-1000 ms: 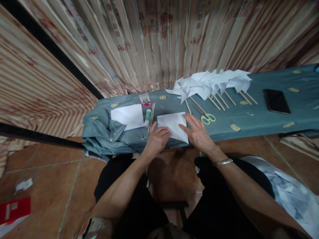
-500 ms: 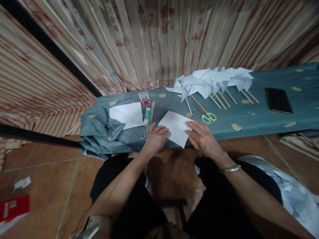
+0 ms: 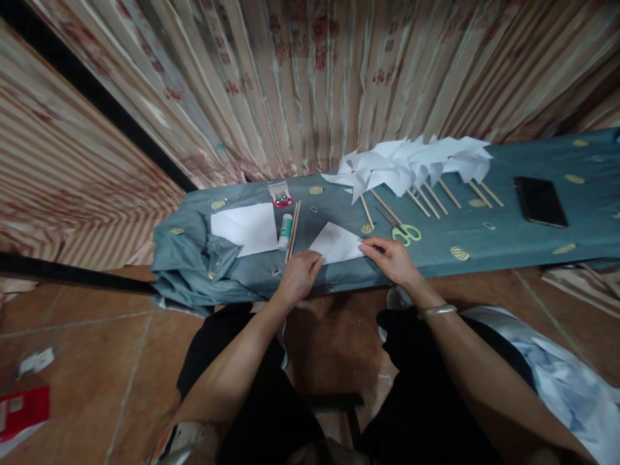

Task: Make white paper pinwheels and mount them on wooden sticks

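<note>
A sheet of white paper (image 3: 338, 245) lies at the front edge of the cloth-covered bench, its near side forming a straight fold-like edge and its far corner pointing away. My left hand (image 3: 301, 274) pinches its left corner between thumb and fingers. On the right corner, my right hand (image 3: 391, 258) has a similar pinch. Left of the paper are thin wooden sticks (image 3: 293, 231) and a glue stick (image 3: 285, 231). Green-handled scissors (image 3: 407, 234) rest just beyond my right hand.
White paper pinwheels (image 3: 402, 165) on wooden sticks lie in a row at the back. A black phone (image 3: 540, 201) is on the right. To the left are a stack of white paper (image 3: 247, 227) and a small bag of metal pins (image 3: 280, 194). A curtain (image 3: 310, 84) hangs behind the bench (image 3: 513, 245).
The paper's near corner no longer hangs toward me; the sheet now looks folded in half into a triangle. Both hands have shifted from lying on the sheet to pinching its side corners.
</note>
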Demonstrator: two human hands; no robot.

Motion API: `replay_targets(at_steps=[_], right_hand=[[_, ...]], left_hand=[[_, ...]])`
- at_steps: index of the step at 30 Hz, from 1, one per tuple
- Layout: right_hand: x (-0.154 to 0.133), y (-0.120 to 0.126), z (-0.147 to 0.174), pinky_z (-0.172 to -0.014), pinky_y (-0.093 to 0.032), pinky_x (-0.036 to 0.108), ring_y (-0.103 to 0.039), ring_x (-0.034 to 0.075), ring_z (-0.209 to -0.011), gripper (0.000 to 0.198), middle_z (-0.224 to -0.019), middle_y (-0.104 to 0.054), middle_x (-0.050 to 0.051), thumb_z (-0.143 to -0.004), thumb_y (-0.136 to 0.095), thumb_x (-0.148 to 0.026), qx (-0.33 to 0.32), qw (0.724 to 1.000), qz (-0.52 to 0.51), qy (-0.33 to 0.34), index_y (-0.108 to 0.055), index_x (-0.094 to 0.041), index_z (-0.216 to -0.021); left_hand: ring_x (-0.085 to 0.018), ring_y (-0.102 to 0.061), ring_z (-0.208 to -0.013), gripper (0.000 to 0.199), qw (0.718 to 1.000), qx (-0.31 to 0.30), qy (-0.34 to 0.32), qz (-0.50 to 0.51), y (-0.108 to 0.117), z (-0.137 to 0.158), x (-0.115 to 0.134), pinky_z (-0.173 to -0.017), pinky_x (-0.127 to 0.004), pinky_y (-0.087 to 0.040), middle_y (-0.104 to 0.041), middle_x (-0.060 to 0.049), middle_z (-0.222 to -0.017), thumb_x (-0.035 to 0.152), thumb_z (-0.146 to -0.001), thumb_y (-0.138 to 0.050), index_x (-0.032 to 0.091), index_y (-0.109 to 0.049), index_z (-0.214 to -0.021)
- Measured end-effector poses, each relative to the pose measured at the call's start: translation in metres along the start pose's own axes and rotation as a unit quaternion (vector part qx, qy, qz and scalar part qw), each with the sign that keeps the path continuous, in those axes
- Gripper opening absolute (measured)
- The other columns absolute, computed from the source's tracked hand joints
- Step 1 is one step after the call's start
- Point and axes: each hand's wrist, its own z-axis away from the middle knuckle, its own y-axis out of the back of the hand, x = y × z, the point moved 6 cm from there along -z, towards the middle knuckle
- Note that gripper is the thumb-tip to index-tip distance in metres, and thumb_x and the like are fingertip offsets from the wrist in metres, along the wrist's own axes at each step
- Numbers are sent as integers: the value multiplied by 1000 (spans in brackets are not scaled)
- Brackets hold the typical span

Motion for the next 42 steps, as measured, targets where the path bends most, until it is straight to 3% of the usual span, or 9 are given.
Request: replay_targets(at_steps=[5,14,17,20,23,30,36,42], right_hand=[[6,-4,-9,-69,-49,32,-64,21,-71,33,-74,-73,4,-80,-58,-49,48,998,-11,-31,-72,-20,-80],[7,-1,-11,-71,-50,34,-66,23,-72,28,-76,-74,4,-80,-58,-44,64,997,27,-36,-72,-21,-81],[5,-2,-12,-70,-50,34,-68,24,-74,25,-77,-75,4,-80,-58,-42,81,994,58,-38,-72,-22,-79],[3,-3,-14,-71,-51,35,-69,25,-77,24,-80,-76,5,-81,-58,-41,93,991,89,-43,-73,-23,-80],[0,-4,-17,-72,-50,36,-70,26,-78,24,-82,-76,6,-82,-57,-40,97,987,119,-45,-73,-22,-80],[-12,-8,-18,-75,-50,36,-70,26,-81,21,-87,-75,8,-85,-56,-34,110,980,166,-29,-72,-20,-82],[-16,-10,-18,-77,-51,36,-68,26,-83,21,-89,-74,9,-87,-53,-32,122,975,184,-11,-70,-21,-81],[-15,-11,-20,-77,-50,37,-68,27,-84,22,-90,-73,10,-87,-51,-32,109,975,194,-3,-69,-20,-83]], left_hand=[[-19,-64,-80,26,999,11,39,-7,0,-6,-7,-74,-28,-46,-68,-7,-82,25,-94,-48,17,-64,-75],[-18,-63,-71,25,997,28,72,-9,1,-17,-20,-68,-28,-47,-66,-5,-76,28,-92,-50,17,-64,-76],[-22,-65,-90,24,996,74,40,-5,8,-16,-14,-80,-34,-51,-68,-11,-101,32,-93,-50,14,-65,-100],[-29,-49,-128,41,991,115,-41,-54,14,-12,4,-104,-46,-42,-52,-17,-140,34,-93,-51,15,-51,-130],[-30,-37,-139,40,987,91,-80,-106,10,-8,14,-109,-50,-38,-45,-16,-148,28,-94,-48,18,-48,-133],[-24,-32,-144,37,972,48,-166,-162,-17,4,32,-117,-50,-28,-52,-10,-144,19,-97,-40,15,-50,-132],[-29,-30,-145,49,973,-11,-134,-188,-35,6,30,-117,-51,-27,-43,-16,-150,27,-95,-46,11,-42,-140],[-30,-28,-145,53,975,-22,-126,-183,-36,5,26,-117,-52,-26,-42,-16,-151,30,-93,-49,11,-39,-142]])
